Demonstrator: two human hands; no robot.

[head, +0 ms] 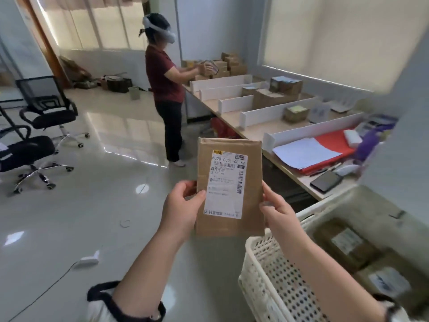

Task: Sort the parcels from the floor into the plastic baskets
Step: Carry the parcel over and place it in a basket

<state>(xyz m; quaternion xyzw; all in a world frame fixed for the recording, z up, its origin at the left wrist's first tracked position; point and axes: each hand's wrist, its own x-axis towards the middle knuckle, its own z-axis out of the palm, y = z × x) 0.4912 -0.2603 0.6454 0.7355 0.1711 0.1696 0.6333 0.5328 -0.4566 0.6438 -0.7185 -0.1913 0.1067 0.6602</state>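
Item: brown paper parcel (229,189), flat, with its white shipping label (228,177) facing the camera. It is being held upright in mid-air above the floor, just left of the basket.
Left hand (183,208) is gripping the lower left edge, thumb lying across the front.
Right hand (278,212) is pinching the lower right edge.
White perforated plastic basket (278,287) is standing at lower right, holding further labelled parcels (346,242).
Another person (166,84) is standing at a long divided table (255,132), handling boxes.
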